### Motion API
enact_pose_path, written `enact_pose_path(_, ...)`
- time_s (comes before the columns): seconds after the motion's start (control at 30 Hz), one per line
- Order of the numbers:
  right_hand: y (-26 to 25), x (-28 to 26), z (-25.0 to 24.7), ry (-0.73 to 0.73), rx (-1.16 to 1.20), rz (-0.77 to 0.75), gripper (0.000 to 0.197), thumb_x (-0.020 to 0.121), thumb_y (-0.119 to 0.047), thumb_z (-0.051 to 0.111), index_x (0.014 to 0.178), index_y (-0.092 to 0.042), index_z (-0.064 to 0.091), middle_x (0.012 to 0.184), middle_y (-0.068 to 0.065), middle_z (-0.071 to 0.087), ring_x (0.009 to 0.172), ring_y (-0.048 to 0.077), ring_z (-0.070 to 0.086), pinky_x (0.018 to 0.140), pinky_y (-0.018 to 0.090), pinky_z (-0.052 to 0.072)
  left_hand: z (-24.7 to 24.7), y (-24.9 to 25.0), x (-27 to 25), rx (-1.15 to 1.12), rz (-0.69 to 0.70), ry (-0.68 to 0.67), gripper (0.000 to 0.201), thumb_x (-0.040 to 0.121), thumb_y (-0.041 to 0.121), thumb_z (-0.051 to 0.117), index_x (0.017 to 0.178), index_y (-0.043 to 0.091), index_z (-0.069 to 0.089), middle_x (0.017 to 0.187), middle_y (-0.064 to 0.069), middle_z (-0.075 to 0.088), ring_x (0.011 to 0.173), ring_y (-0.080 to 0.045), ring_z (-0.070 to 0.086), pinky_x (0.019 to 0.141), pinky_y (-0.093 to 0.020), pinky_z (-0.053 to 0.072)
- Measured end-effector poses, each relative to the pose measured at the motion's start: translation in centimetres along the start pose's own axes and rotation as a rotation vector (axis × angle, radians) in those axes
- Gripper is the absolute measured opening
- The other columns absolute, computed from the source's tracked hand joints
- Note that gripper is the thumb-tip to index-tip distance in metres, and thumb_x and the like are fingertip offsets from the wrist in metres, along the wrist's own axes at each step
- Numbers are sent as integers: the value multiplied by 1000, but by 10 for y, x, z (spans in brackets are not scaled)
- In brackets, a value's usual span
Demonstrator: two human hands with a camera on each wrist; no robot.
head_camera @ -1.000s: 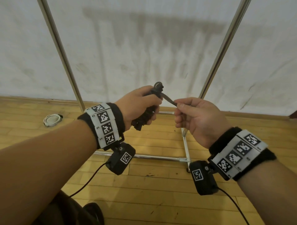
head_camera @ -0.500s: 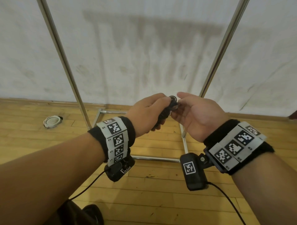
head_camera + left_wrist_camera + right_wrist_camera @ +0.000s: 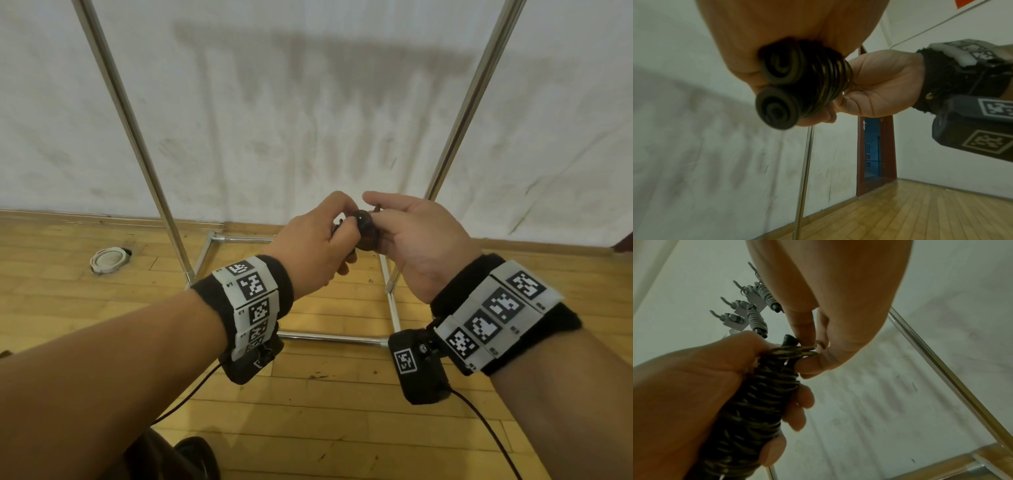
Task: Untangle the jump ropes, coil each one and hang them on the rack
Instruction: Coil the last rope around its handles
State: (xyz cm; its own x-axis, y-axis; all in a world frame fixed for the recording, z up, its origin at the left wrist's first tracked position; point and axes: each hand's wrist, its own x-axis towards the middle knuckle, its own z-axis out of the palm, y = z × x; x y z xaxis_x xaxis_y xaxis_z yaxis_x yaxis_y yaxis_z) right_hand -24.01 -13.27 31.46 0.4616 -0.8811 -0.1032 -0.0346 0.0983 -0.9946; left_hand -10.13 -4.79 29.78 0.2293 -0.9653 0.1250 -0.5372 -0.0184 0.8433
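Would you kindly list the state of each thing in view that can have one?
Black jump rope: wound in tight coils around its two handles, off the rack.
Left hand: grips the coiled bundle.
Right hand: pinches the rope at the top of the coil.
Two grey jump ropes: coiled, hanging from the hooks.
Rack: standing upright on the wooden floor.

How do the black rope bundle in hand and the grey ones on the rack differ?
The black jump rope is gripped by the left hand, with the right hand pinching its top end; the grey coiled ropes already hang from the rack hooks. Black is dark, grey pale. Both are wound tightly around their handles.
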Motion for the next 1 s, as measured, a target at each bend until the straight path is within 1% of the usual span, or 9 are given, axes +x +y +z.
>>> enact_pose_path(0.1, 1, 2, -3, -13, 19, -16, 37, 100, 3, 57, 134, -10, 63, 110, 10, 73, 97, 25, 76, 89, 40, 62, -2, 1, 0, -32, -10, 20, 13, 110, 30, 41, 113, 32, 53, 83, -7, 72, 49, -13, 62, 41, -22, 46)
enact_pose_path(0.23, 0, 1, -4, 8, -67, -64, 19, 97, -1, 65, 114, -9, 62, 103, 14, 76, 90, 30, 77, 85, 45, 63, -5, 2, 0, -66, -22, 27, 12, 109, 28, 44, 107, 34, 54, 83, -6, 74, 57, -23, 71, 43, -27, 53)
enact_pose_path(0.37, -2, -3, -9, -60, -32, -78, 17, 92, 4, 68, 109, 0, 66, 96, 26, 75, 84, 39, 73, 76, 38, 64, -5, 0, 0, -118, -49, -2, 10, 109, 20, 47, 108, 28, 54, 93, -12, 76, 79, -43, 75, 61, -54, 66)
enact_pose_path(0.43, -3, -4, -12, -93, -32, -86, 18, 91, 7, 68, 108, 4, 68, 100, 31, 73, 81, 37, 71, 73, 35, 62, -5, -4, 2, -78, -29, 5, 10, 108, 16, 50, 106, 26, 54, 92, -7, 77, 76, -26, 75, 61, -35, 63)
enact_pose_path(0.5, -3, -5, -13, -116, -57, -97, 18, 91, 11, 64, 107, 5, 69, 100, 31, 73, 83, 37, 72, 73, 38, 64, -6, -6, 4, -40, -11, 35, 14, 107, 16, 52, 101, 28, 55, 86, 1, 76, 63, -4, 67, 52, -14, 49)
enact_pose_path(0.67, -2, -4, -19, -146, -173, -164, 19, 91, 13, 63, 99, -1, 72, 99, 31, 72, 84, 33, 73, 80, 46, 62, -9, -4, 7, -49, -2, 55, 18, 108, 17, 52, 99, 32, 56, 81, 6, 76, 65, 2, 67, 55, -11, 48)
enact_pose_path(0.73, -3, -2, -23, -167, -214, -201, 19, 91, 12, 62, 101, 1, 73, 98, 32, 71, 82, 31, 71, 79, 44, 63, -10, -5, 7, -69, 7, 30, 18, 108, 16, 52, 99, 32, 56, 83, 3, 78, 71, -6, 70, 61, -20, 53)
enact_pose_path(0.83, -6, -1, -28, -204, -288, -272, 21, 91, 13, 63, 100, -2, 74, 94, 30, 72, 78, 26, 72, 72, 33, 63, -11, -6, 7, -115, 9, -24, 15, 107, 16, 54, 102, 29, 58, 93, -5, 80, 92, -29, 75, 83, -49, 61)
enact_pose_path(1.0, -8, 2, -32, -261, -302, -309, 23, 90, 12, 64, 99, -5, 76, 92, 24, 74, 80, 25, 74, 72, 29, 61, -16, 0, 3, -268, 5, -80, 10, 93, 27, 60, 102, 24, 59, 99, -18, 79, 104, -51, 68, 96, -62, 54)
